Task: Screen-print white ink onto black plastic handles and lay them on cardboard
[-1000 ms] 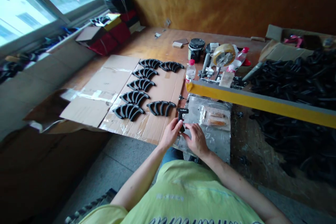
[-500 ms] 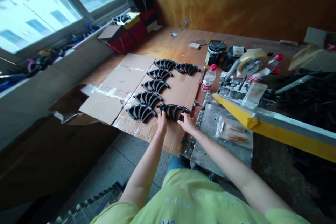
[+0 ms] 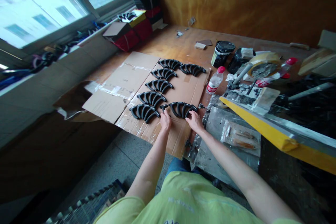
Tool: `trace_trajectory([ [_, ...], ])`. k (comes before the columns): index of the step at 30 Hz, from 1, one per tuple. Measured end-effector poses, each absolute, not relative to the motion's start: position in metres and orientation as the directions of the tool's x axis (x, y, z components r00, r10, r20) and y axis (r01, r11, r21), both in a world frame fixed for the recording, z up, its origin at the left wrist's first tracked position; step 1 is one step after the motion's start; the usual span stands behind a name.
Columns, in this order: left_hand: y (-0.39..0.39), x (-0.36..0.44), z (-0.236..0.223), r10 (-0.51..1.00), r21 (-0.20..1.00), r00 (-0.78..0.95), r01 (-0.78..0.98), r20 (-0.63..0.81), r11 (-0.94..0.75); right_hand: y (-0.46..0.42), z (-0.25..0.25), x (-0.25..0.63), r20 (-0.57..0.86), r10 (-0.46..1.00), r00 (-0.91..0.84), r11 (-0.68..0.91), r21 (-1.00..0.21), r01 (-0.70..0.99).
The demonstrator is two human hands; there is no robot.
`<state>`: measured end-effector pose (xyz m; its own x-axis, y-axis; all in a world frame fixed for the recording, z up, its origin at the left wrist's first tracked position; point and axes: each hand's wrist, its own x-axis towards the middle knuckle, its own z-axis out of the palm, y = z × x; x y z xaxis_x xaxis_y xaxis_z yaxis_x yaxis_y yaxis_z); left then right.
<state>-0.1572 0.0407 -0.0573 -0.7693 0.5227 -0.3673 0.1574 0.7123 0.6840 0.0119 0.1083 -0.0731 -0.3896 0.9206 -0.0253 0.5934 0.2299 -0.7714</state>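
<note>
Black curved pieces, shaped like handles, lie side by side in fan-like groups on a flattened cardboard sheet. My left hand pinches a single black curved piece, mostly covered by the fingers. It sits in the gap between the nearest left group and the nearest right group. At the right end of that right group, my right hand has its fingers closed about the last piece. Further groups run up the cardboard toward the back.
A red-capped bottle stands right of the cardboard, with black tubs behind it. A yellow-edged machine part juts in at the right, above a metal plate. Red boxes stand by the window.
The single piece in my left hand has come apart from the right group, leaving a gap. My right hand stays at the group's right end. The view has shifted slightly.
</note>
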Motion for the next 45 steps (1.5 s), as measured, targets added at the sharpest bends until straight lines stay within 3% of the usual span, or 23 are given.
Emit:
trace_trajectory([
  [4, 0.047, -0.156, -0.049, 0.469, 0.588, -0.784, 0.168, -0.407, 0.791, 0.109, -0.074, 0.011, -0.079, 0.916, -0.394, 0.179, -0.796, 0.578],
  [12, 0.052, -0.16, -0.028, 0.509, 0.479, -0.762, 0.3, -0.4, 0.825, 0.11, -0.064, 0.011, -0.24, 0.897, -0.371, -0.018, -0.859, 0.512],
  [15, 0.043, -0.139, -0.023, 0.614, 0.494, -0.757, 0.455, -0.225, 0.741, 0.108, -0.065, 0.011, -0.271, 0.898, -0.346, -0.116, -0.906, 0.407],
  [17, 0.039, -0.12, -0.023, 0.749, 0.487, -0.659, 0.633, -0.068, 0.602, 0.107, -0.066, 0.011, -0.28, 0.902, -0.329, -0.16, -0.924, 0.347],
  [20, 0.043, -0.095, -0.028, 0.849, 0.416, -0.528, 0.772, 0.001, 0.48, 0.108, -0.068, 0.01, -0.295, 0.907, -0.3, -0.203, -0.932, 0.302],
  [25, 0.062, -0.084, -0.038, 0.811, 0.288, -0.585, 0.772, -0.027, 0.567, 0.107, -0.068, 0.006, -0.305, 0.916, -0.262, -0.244, -0.94, 0.24],
  [31, 0.066, -0.097, -0.038, 0.835, 0.239, -0.55, 0.811, 0.001, 0.534, 0.105, -0.06, 0.002, -0.361, 0.903, -0.23, -0.331, -0.93, 0.16],
  [34, 0.083, -0.111, -0.033, 0.86, 0.232, -0.508, 0.844, 0.053, 0.484, 0.113, -0.051, -0.004, -0.308, 0.909, -0.282, -0.308, -0.95, 0.045],
  [39, 0.168, -0.134, -0.022, 0.906, 0.249, -0.417, 0.888, 0.078, 0.387, 0.135, -0.035, -0.012, -0.254, 0.917, -0.306, -0.287, -0.956, -0.066],
  [45, 0.274, -0.144, -0.017, 0.877, 0.303, -0.473, 0.826, -0.09, 0.476, 0.106, -0.029, 0.008, -0.277, 0.904, -0.327, -0.316, -0.946, -0.072],
])
